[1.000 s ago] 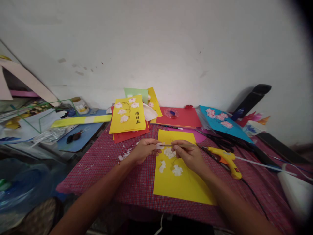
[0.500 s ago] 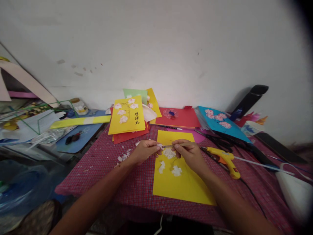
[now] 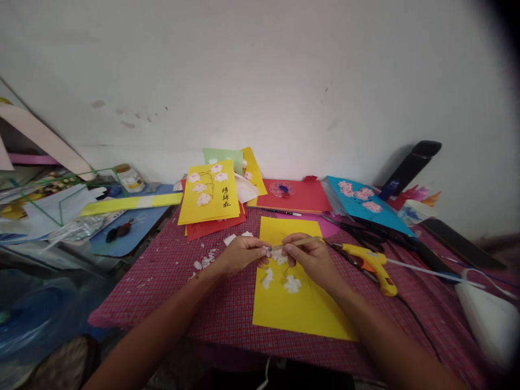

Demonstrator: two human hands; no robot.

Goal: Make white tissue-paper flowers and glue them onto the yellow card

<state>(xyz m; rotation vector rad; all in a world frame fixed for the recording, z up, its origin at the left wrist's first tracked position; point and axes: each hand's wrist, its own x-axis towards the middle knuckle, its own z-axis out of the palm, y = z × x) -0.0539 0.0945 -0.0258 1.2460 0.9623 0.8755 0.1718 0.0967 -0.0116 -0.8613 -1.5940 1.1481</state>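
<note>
Left hand [image 3: 245, 253] pinching white scrap [image 3: 268, 252], right hand [image 3: 305, 253] gripping thin stick [image 3: 278, 247], now tilted, scrap seemingly bunched round its tip, near the far-left corner of yellow sheet [image 3: 300, 314].

A thin, light-brown stick [image 3: 279, 247] is held in the right hand [image 3: 312, 257], its tip placed at a small white paper piece [image 3: 268, 251] pinched by the fingertips of the left hand [image 3: 241, 254]. Below, white crinkled paper flowers [image 3: 292, 284] are laid on a yellow rectangular paper sheet [image 3: 298, 314]. On the red-checked, cloth-covered tabletop [image 3: 162, 281], white paper scraps [image 3: 205, 260] are strewn left of the sheet, and a yellow plastic glue gun [image 3: 382, 266] is set at its right.
</note>
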